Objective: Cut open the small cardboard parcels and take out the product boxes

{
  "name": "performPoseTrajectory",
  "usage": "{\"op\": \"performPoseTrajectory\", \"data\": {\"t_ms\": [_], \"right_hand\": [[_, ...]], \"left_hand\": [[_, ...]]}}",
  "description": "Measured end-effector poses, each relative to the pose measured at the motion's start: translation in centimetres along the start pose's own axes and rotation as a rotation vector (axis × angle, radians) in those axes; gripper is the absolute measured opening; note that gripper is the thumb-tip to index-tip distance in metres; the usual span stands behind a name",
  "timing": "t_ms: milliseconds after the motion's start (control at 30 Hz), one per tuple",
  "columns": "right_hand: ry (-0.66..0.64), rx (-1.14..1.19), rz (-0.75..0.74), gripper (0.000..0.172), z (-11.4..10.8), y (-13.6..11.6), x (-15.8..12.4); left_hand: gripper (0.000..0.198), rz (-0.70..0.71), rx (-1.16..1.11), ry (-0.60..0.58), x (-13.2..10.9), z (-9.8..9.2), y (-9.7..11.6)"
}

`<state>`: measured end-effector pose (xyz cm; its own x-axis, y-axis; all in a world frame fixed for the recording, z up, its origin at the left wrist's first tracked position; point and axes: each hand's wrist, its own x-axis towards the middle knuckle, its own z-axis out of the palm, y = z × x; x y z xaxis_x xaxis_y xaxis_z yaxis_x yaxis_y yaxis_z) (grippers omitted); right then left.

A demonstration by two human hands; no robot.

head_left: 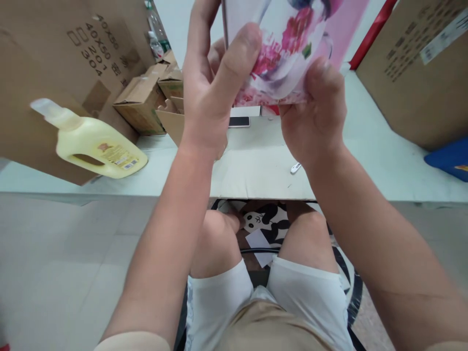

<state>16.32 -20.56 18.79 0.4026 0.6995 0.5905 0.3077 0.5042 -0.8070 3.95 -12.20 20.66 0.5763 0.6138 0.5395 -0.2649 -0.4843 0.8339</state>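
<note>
Above the table, both hands hold up a pink and white box (pixel 285 58) printed with flowers; its top runs out of view, and its depth is hard to judge. My left hand (pixel 215 83) grips the left edge, with the thumb flat on the printed face. My right hand (pixel 318 112) holds the lower right corner, thumb in front and the other fingers hidden behind. Beyond the hands lies a dark-faced phone-like object (pixel 239 122), partly covered by my left wrist. A small white-handled item (pixel 295 168) rests beside my right forearm.
A pale yellow detergent bottle (pixel 104 144) leans at the left of the table (pixel 252 170). Large cartons stand left (pixel 44 73) and right (pixel 413 78). Small opened boxes (pixel 144 100) and clear plastic bottles (pixel 157 34) are behind. Something blue (pixel 448 158) lies at far right.
</note>
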Motion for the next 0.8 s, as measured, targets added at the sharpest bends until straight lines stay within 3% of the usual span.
{"op": "performPoseTrajectory", "data": {"t_ms": [67,133,233,333,433,533,633,800], "right_hand": [[-0.026,0.075,-0.044,0.058,0.0,0.4,-0.3],[-0.012,0.064,0.023,0.061,0.0,1.3,-0.9],[0.015,0.044,0.227,0.066,-0.5,4.3,-3.1],[0.078,0.211,0.398,0.064,-2.8,9.0,-6.7],[0.279,0.210,0.571,0.058,-7.6,13.6,-10.1],[0.553,0.022,0.710,0.044,-14.2,16.4,-11.2],[0.699,-0.224,0.773,0.025,-20.7,17.7,-9.8],[0.688,-0.549,0.768,0.012,-28.1,19.9,-5.3]], "left_hand": [[0.052,0.131,-0.057,0.029,-0.2,0.1,-0.7],[0.059,0.153,-0.128,-0.010,-0.3,0.3,-2.1],[0.071,-0.047,-0.142,-0.075,-1.2,0.9,-5.8],[0.068,-0.291,-0.032,-0.110,-3.2,1.4,-10.9],[0.064,-0.443,0.226,-0.184,-6.1,1.2,-16.1],[0.059,-0.482,0.627,-0.286,-8.9,0.6,-19.8],[0.055,-0.448,0.804,-0.357,-10.7,0.4,-21.3],[0.054,-0.282,1.075,-0.476,-11.2,0.7,-22.0]]}}
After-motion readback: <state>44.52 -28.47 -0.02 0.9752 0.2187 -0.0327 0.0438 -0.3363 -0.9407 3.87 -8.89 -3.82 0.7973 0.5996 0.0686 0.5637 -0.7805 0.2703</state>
